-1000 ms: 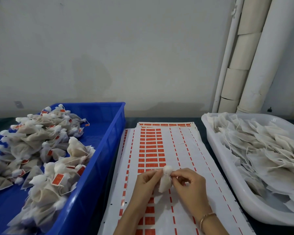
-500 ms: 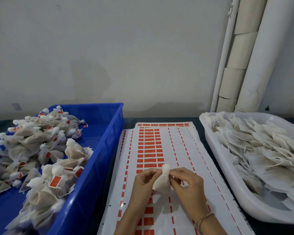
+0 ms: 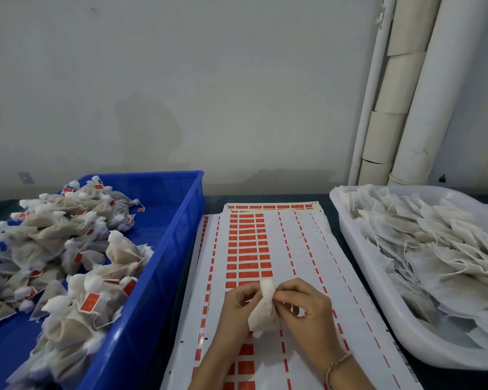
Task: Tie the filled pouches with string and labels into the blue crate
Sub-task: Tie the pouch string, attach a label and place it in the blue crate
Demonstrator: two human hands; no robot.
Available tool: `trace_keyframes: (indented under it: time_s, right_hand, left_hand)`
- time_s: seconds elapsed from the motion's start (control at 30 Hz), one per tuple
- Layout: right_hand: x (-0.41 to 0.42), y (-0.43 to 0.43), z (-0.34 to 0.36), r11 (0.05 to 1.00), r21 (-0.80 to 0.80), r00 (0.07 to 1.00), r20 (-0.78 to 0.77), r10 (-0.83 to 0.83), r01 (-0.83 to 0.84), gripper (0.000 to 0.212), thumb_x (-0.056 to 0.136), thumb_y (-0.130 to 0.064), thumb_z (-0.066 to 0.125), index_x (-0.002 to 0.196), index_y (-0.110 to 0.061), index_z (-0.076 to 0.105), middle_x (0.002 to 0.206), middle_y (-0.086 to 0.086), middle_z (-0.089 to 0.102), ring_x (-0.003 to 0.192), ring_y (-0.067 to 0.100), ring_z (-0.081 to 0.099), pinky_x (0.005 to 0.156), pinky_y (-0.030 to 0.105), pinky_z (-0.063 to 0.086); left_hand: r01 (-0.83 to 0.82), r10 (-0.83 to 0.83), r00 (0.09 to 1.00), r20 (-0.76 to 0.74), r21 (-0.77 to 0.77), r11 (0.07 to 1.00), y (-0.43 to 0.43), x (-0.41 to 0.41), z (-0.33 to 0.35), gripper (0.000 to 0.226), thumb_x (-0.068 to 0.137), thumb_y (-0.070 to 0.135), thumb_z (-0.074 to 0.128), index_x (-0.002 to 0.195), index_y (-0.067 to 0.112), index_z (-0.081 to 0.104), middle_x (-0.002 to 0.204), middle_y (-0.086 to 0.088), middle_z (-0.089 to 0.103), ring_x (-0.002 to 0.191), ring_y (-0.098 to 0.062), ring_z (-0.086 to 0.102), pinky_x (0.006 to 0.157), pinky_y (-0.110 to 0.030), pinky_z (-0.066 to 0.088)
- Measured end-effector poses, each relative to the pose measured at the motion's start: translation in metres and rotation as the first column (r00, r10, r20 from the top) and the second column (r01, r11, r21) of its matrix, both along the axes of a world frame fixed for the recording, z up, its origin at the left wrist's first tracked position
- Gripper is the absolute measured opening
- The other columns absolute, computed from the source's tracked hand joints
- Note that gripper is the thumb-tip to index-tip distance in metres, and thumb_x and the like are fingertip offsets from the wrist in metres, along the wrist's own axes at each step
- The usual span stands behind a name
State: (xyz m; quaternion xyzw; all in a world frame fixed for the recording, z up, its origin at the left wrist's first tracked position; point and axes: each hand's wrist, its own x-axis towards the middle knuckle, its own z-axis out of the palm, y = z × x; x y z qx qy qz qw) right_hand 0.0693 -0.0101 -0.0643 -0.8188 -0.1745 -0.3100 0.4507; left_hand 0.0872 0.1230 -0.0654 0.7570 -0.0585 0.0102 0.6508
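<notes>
A small white filled pouch is held upright between both hands above the label sheets. My left hand pinches its gathered neck from the left. From the right, my right hand pinches the same neck, fingers curled. Whether string is wound round the neck is too small to tell. The blue crate stands at the left, holding a heap of tied pouches with red labels. White sheets of red labels lie on the table under my hands.
A white tub at the right holds several flat untied pouches with strings. White pipes run up the wall behind it. A dark table surface shows between the containers.
The pouch has sunk a little lower between the hands and its body has swung toward my right hand. Both hands keep working at its neck.
</notes>
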Motion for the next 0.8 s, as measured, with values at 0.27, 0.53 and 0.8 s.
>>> trace_keyframes:
  time_s: [0.27,0.53,0.8]
  right_hand:
    - [0.001,0.003,-0.004,1.000,-0.014,0.989,-0.147,0.025,-0.027,0.024,0.077,-0.025,0.073,0.100,-0.026,0.066,0.095,-0.020,0.059,0.081,0.002,0.062,0.073,0.008,0.052]
    - [0.004,-0.003,-0.001,0.995,-0.006,0.982,-0.161,0.096,-0.098,0.017,0.073,-0.016,0.078,0.089,-0.020,0.075,0.088,-0.016,0.059,0.075,0.008,0.061,0.063,0.011,0.052]
    - [0.003,0.002,-0.011,0.996,-0.056,0.982,-0.182,0.055,-0.066,0.016,0.084,-0.026,0.066,0.097,-0.031,0.058,0.097,-0.032,0.048,0.087,-0.002,0.059,0.075,0.006,0.049]
  left_hand:
    - [-0.042,0.043,0.998,-0.042,0.036,0.998,-0.002,0.000,0.000,0.014,0.088,0.010,0.062,0.079,0.018,0.068,0.070,0.009,0.069,0.069,-0.008,0.066,0.062,-0.010,0.050]
    - [-0.031,0.031,0.999,-0.009,0.046,0.998,0.002,0.000,-0.004,0.018,0.086,0.007,0.065,0.078,0.022,0.069,0.069,0.014,0.067,0.068,-0.006,0.066,0.062,-0.013,0.051]
    - [-0.020,0.022,0.999,-0.030,0.066,0.998,0.000,-0.001,0.000,0.008,0.090,0.016,0.062,0.091,0.012,0.069,0.083,0.003,0.070,0.079,-0.012,0.065,0.065,-0.016,0.053]
